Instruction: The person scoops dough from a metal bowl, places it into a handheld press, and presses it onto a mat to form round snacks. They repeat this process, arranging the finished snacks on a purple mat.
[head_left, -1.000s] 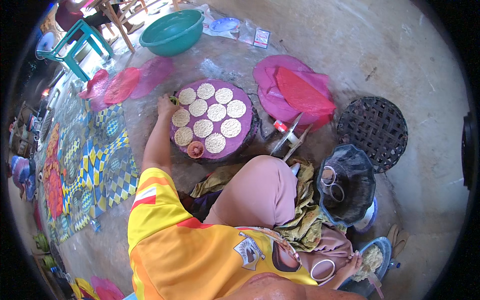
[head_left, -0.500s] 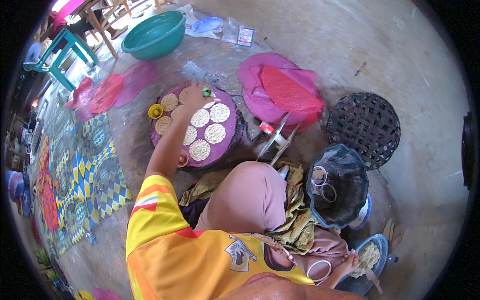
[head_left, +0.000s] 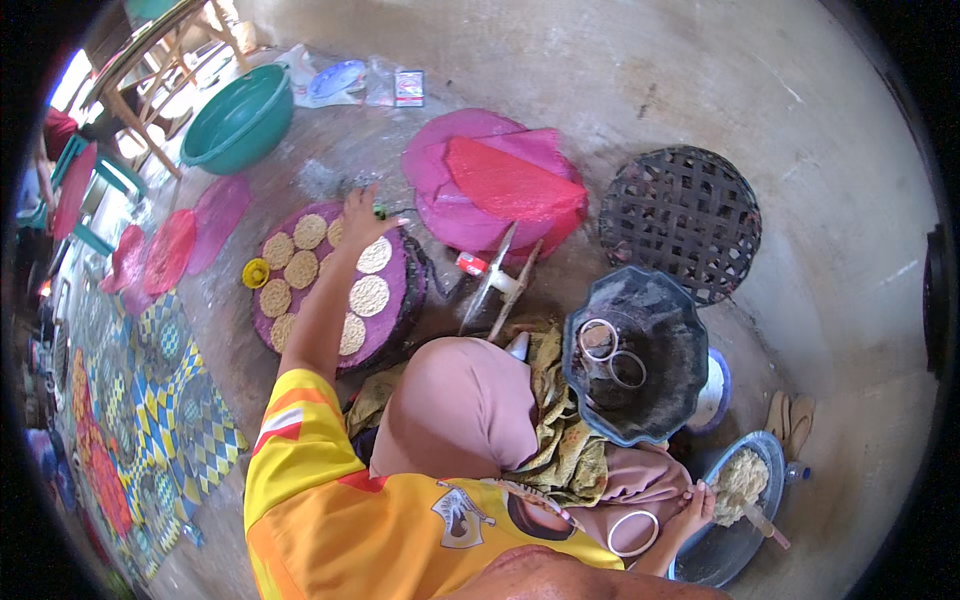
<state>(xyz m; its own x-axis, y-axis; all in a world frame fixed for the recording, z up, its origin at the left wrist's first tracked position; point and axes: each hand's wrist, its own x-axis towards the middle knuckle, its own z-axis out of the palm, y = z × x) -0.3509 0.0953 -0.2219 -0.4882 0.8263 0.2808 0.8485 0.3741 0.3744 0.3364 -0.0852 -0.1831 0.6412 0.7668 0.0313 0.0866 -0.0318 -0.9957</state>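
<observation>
My left hand (head_left: pixel 362 222) reaches over the purple round board (head_left: pixel 400 290), its fingers apart around a small green mould (head_left: pixel 380 211) at the board's far edge; whether they touch it is unclear. Textured pale discs (head_left: pixel 369 295) lie on the board, some hidden under my arm. A yellow mould (head_left: pixel 255 272) sits at the board's left. My right hand (head_left: pixel 698 506) has curled fingers beside the rim of a grey basin (head_left: pixel 727 565) holding pale dough (head_left: pixel 740 480); what they hold, if anything, is unclear. A white ring (head_left: pixel 633 533) lies by that hand.
Pink sheets (head_left: pixel 470 180) and a wooden tool (head_left: pixel 505 285) lie beyond my knee. A dark ridged basin (head_left: pixel 635 375) and lattice tray (head_left: pixel 680 225) stand rightward. Green tub (head_left: pixel 236 120), table (head_left: pixel 140 60), stool (head_left: pixel 95 240), patterned mats (head_left: pixel 170 410) and a partly visible person (head_left: pixel 60 130) are leftward.
My left hand moved from the board's left side to its far right edge with the green mould. A yellow mould now shows at the left. The view has shifted; my right hand stays by the basin.
</observation>
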